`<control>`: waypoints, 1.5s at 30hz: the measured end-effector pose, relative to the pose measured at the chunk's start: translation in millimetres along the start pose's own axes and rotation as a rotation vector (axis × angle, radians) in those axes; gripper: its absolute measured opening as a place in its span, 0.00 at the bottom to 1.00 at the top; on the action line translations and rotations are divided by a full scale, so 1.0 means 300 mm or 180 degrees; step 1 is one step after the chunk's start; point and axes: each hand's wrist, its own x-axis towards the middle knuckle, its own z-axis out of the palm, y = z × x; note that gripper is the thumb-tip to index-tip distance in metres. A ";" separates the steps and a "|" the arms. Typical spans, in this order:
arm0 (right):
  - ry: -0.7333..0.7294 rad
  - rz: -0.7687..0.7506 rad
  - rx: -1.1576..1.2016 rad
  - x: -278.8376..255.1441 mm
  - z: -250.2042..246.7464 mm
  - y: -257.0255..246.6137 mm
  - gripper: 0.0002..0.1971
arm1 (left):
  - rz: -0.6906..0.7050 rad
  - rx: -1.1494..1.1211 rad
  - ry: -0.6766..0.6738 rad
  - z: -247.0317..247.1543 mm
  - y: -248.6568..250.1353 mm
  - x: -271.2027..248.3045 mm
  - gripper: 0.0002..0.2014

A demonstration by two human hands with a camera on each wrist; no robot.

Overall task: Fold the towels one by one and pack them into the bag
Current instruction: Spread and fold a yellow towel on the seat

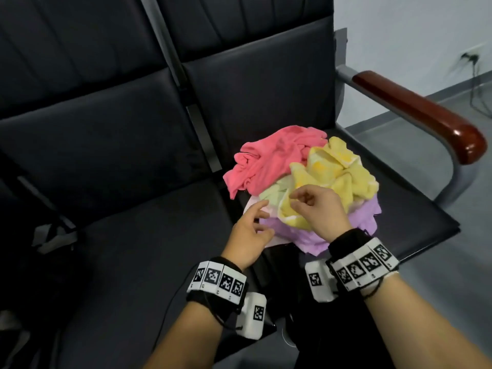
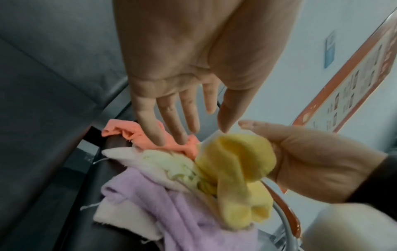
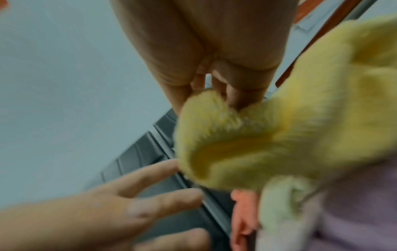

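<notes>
A crumpled heap of towels lies on the right-hand black seat (image 1: 415, 209). The pink towel (image 1: 271, 158) is at its back left and the yellow towel (image 1: 343, 171) on top at the right. A pale green towel (image 1: 273, 193) and a purple towel (image 1: 370, 214) lie beneath. My right hand (image 1: 300, 199) pinches a fold of the yellow towel (image 2: 236, 161) at the heap's near side, with that fold (image 3: 279, 127) bunched under its fingertips (image 3: 234, 100). My left hand (image 1: 259, 217) hovers open with spread fingers (image 2: 169, 118) beside the heap's left edge, holding nothing.
A brown wooden armrest (image 1: 426, 115) on a grey metal frame borders the seat at the right. The left seat (image 1: 133, 235) is bare black padding. A dark object with grey straps (image 1: 53, 235) lies at the far left. Grey floor shows to the right.
</notes>
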 end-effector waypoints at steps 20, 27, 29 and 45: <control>-0.0878 -0.1399 0.1107 -0.461 0.517 -0.639 0.18 | 0.0708 -0.0391 0.1031 -0.523 -0.087 -0.619 0.05; -0.1592 -0.1379 0.0657 -0.578 0.656 -0.637 0.11 | 0.0707 -0.0420 0.1804 -0.659 -0.187 -0.834 0.13; -0.1901 -0.1467 0.0560 -0.608 0.671 -0.629 0.15 | 0.0713 -0.0251 0.1905 -0.687 -0.206 -0.876 0.07; -0.1966 -0.1830 0.0700 -0.595 0.564 -0.734 0.10 | 0.1162 0.0005 0.0949 -0.758 -0.058 -0.958 0.14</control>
